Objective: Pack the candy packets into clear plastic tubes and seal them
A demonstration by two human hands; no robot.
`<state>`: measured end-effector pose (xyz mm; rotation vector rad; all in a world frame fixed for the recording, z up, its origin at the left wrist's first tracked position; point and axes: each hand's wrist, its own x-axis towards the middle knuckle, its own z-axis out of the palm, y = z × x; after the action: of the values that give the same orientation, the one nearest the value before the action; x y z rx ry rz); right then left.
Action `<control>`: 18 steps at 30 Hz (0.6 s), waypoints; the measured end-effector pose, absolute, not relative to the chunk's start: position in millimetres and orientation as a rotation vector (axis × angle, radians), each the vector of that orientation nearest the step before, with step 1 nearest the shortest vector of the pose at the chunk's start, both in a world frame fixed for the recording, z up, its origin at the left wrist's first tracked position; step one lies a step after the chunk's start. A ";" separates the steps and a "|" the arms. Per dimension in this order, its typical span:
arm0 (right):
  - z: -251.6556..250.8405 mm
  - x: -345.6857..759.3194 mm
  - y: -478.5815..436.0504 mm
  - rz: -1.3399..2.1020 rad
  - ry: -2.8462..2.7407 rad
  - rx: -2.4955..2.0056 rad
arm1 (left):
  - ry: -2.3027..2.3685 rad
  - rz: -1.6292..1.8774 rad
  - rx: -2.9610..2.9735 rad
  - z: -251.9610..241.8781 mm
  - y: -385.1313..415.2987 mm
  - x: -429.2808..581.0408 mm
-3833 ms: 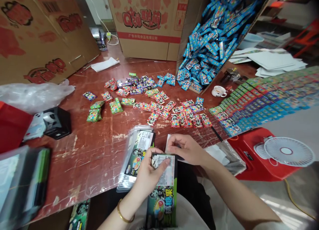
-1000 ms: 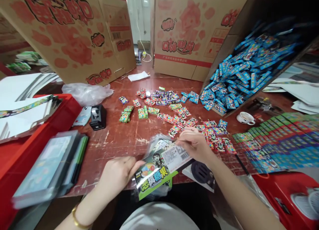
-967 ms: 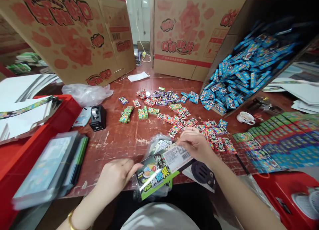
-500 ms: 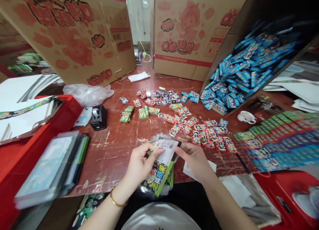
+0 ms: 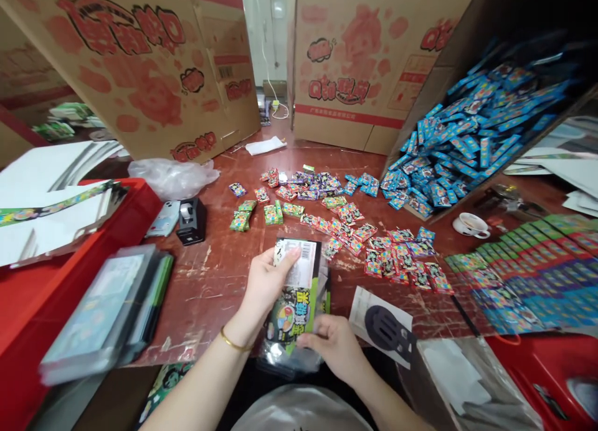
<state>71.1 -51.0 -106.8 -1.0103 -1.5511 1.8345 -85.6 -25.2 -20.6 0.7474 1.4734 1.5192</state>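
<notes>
A clear plastic packet (image 5: 290,316) holding a black-and-green printed card is in front of me, just over the table's near edge. Near its top is a white label with a barcode (image 5: 306,251). My left hand (image 5: 267,280) grips the packet's upper left side, thumb lying across the label. Lower down, my right hand (image 5: 335,349) pinches the right edge, its fingers closed on the plastic. The bottom of the packet is shiny and bunched. Beside my right hand lies a white sheet with a dark round print (image 5: 385,322).
Small candy packets (image 5: 343,222) in several colours are strewn over the red table (image 5: 219,281). A tape dispenser (image 5: 191,222) and stacked plastic sleeves (image 5: 100,312) sit to the left. At right are a tilted carton of blue packets (image 5: 460,144), a white cup (image 5: 471,225) and candy strips (image 5: 537,263).
My right hand has moved from the packet's upper right corner down to its lower right edge. The packet now stands straighter, and more of the white sheet shows. The view has shifted slightly.
</notes>
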 end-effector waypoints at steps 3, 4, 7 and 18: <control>-101.9 67.3 -44.8 1.531 -1.494 -1.089 | 1.580 1.629 0.781 -27.6 -34.0 -75.1; -98.5 63.7 -41.7 1.422 -1.486 -1.110 | 1.600 1.655 0.806 -30.6 -37.9 -68.8; -89.3 47.7 -36.7 1.306 -1.504 -1.165 | 1.620 1.716 0.898 -39.2 -48.8 -52.5; -69.5 28.3 -33.8 1.222 -2.256 -0.875 | 2.115 1.893 0.584 -50.7 -75.8 -141.8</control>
<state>28.3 -33.8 -69.5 -0.8745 -2.2557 1.2221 -141.8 -75.8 -50.7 0.5840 2.1151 1.8928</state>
